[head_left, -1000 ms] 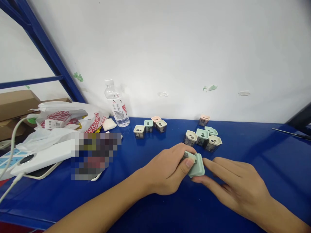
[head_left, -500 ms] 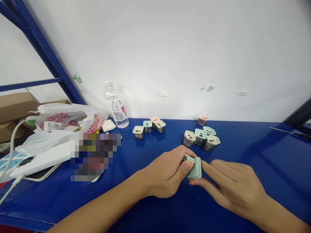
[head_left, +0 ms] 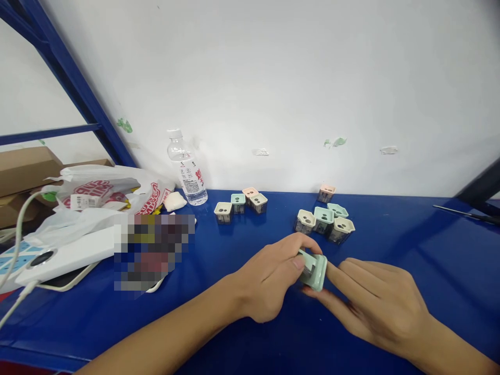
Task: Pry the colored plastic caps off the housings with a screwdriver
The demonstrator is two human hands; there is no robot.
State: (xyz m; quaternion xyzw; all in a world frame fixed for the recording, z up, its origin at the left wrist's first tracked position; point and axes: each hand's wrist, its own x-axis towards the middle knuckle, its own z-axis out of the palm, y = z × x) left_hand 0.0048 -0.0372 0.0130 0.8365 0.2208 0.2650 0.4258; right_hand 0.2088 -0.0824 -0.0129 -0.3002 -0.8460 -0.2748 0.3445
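Between my two hands is a mint-green two-hole pencil sharpener [head_left: 318, 273], held just above the blue table and tipped on its side. My left hand [head_left: 279, 276] grips its left end, thumb on top of a small raised green part and index finger curled over the far edge. From the right, my right hand [head_left: 378, 297] pinches the wider green rim between fingers and thumb. Part of the sharpener's body is covered by my fingers. Beyond my hands stands a group of similar sharpeners with clear dark bodies: a cream one [head_left: 305, 221], a green one [head_left: 324, 220] and another cream one [head_left: 342, 229] among them.
Several more sharpeners [head_left: 223, 212] stand farther left near the wall. A water bottle [head_left: 189, 177] leans at the back. Plastic bags [head_left: 105, 190], a white power bank [head_left: 74, 255] with a cable and a blurred-out item crowd the left. A screwdriver [head_left: 464, 212] lies far right.
The sharpener has turned a little in my fingers and shifted slightly right, showing more of the raised part by my left thumb. My left thumb has slid back left.
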